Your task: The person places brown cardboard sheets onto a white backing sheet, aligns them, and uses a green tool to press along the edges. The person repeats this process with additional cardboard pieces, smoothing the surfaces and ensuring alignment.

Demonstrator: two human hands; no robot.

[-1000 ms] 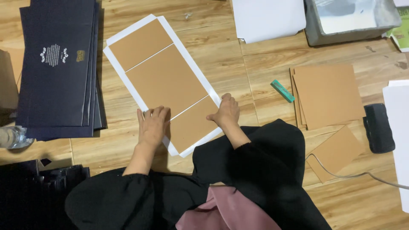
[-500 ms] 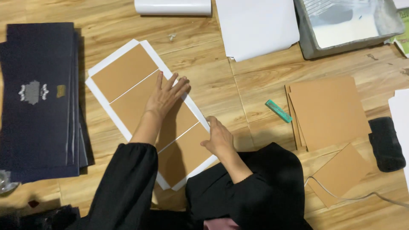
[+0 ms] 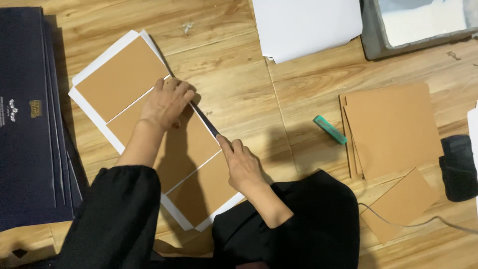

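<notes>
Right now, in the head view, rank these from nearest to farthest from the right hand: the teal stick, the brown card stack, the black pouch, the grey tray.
From the right hand:
1. Teal stick, on the floor just to its right.
2. Brown card stack, further right.
3. Grey tray at top right, and black pouch at the right edge: too close to call.

Warm indoor light, soft shadows, sharp focus

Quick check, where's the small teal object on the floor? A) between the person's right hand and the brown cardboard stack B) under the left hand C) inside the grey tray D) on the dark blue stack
A: the small teal object lies on the wooden floor, right of the right hand and just left of the brown cardboard stack.
</notes>
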